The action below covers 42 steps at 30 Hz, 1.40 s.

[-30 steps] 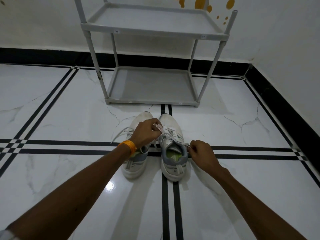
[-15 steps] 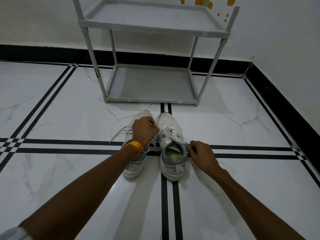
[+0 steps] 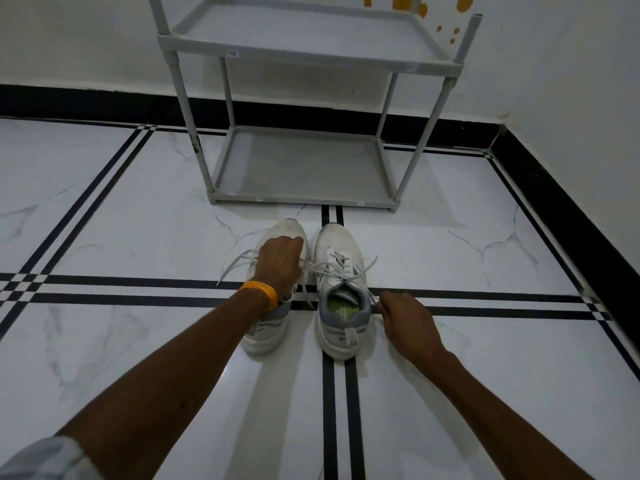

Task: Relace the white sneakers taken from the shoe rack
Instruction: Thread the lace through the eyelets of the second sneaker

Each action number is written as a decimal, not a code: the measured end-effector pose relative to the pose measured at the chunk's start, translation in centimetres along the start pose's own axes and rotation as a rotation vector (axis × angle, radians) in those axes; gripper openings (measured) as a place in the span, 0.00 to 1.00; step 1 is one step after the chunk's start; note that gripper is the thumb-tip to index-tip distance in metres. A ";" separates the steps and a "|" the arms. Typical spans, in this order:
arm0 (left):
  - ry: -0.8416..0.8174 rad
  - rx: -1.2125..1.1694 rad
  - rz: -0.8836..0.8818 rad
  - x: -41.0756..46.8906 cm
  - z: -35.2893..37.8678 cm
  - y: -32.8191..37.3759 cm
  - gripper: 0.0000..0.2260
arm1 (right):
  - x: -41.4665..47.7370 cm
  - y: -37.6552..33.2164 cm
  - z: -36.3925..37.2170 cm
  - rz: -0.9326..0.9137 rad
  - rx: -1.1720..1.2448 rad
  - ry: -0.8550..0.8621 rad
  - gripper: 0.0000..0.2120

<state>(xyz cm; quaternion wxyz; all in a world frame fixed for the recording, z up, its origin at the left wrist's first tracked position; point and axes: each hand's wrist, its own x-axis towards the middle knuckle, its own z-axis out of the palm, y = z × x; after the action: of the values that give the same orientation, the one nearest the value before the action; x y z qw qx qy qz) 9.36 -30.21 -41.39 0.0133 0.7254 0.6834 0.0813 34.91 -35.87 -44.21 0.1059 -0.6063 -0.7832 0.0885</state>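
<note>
Two white sneakers stand side by side on the floor, toes pointing away from me. The right sneaker (image 3: pixel 341 292) has a grey collar and a green insole, and its white lace (image 3: pixel 320 268) is partly threaded. My left hand (image 3: pixel 280 263), with an orange band on the wrist, rests over the left sneaker (image 3: pixel 265 336) and pinches one lace end that stretches across from the right sneaker. My right hand (image 3: pixel 403 317) sits beside the right sneaker's collar, fingers closed on the other lace end. The left sneaker's tongue is hidden under my left hand.
A grey two-tier shoe rack (image 3: pixel 304 199) stands just beyond the sneakers against the white wall, both shelves bare. The floor is glossy white marble tile with black stripes. A black skirting (image 3: pixel 554 216) runs along the right wall.
My left hand has slid left and further away, off the right sneaker and over the left one, drawing the lace out sideways. My right hand has barely moved.
</note>
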 end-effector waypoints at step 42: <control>-0.221 0.231 0.480 -2.5 0.0 3.8 0.13 | 2.8 -3.1 -2.0 -0.267 -0.170 -0.035 0.05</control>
<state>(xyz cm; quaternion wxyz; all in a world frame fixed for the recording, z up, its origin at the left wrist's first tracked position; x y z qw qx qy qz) 13.03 -32.91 -41.11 -0.0145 0.8675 0.4914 -0.0756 31.90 -33.88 -41.28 0.0514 -0.5020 -0.8632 0.0175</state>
